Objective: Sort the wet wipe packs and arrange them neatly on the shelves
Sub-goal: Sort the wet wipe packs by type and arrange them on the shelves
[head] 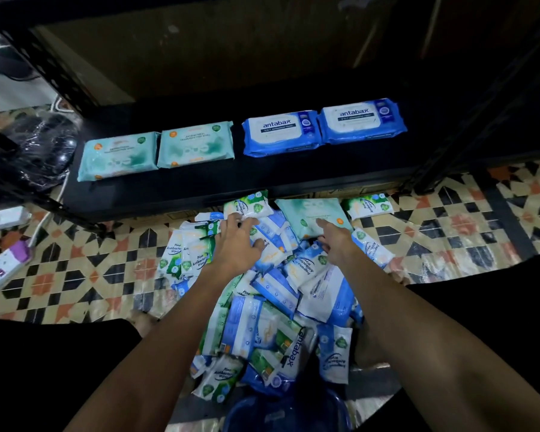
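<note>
Fingers (247,221) of the left hand (236,241) and right hand (334,238) lay loosely spread, gripping nothing, on soft, slippery, likely light wet wipe packs (275,294), best pinched across the flat sides.

Blue tub (289,413) cut off below.

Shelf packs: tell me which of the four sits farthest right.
The blue antabax pack at the row's right end. Its blue twin lies just left of it, and the two pale teal packs lie farther left.
</note>
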